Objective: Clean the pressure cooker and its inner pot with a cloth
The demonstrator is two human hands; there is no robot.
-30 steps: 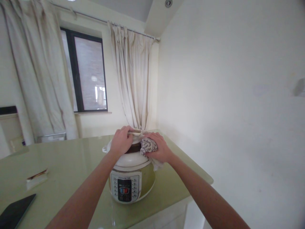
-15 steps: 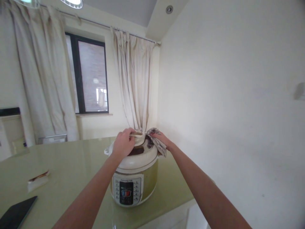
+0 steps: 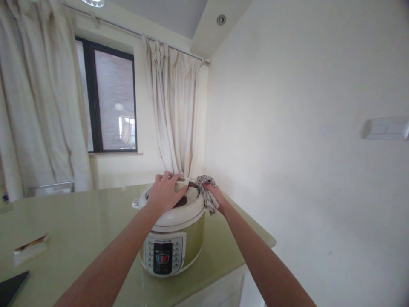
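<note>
An electric pressure cooker [image 3: 194,238] with a white lid and a front control panel [image 3: 163,258] stands on the pale green table. My left hand [image 3: 166,192] lies on top of the lid [image 3: 179,218], fingers spread, with the thumb and forefinger beside the lid handle [image 3: 181,184]. Most of the handle is hidden by that hand. At the right of the lid, my right hand [image 3: 217,197] grips a crumpled patterned cloth [image 3: 207,192]. The cloth touches the lid's right edge and hangs down over the cooker's side.
On the left of the glossy table [image 3: 86,226] lie a small white packet [image 3: 30,250] with a brown edge and a dark flat object [image 3: 11,288]. A wall [image 3: 303,170] rises along the right side. Curtains [image 3: 172,106] hang behind the cooker.
My left hand has loosened from the lid handle and its fingers have spread over the lid. My right hand has moved the cloth slightly along the lid's right edge. The view has turned rightward.
</note>
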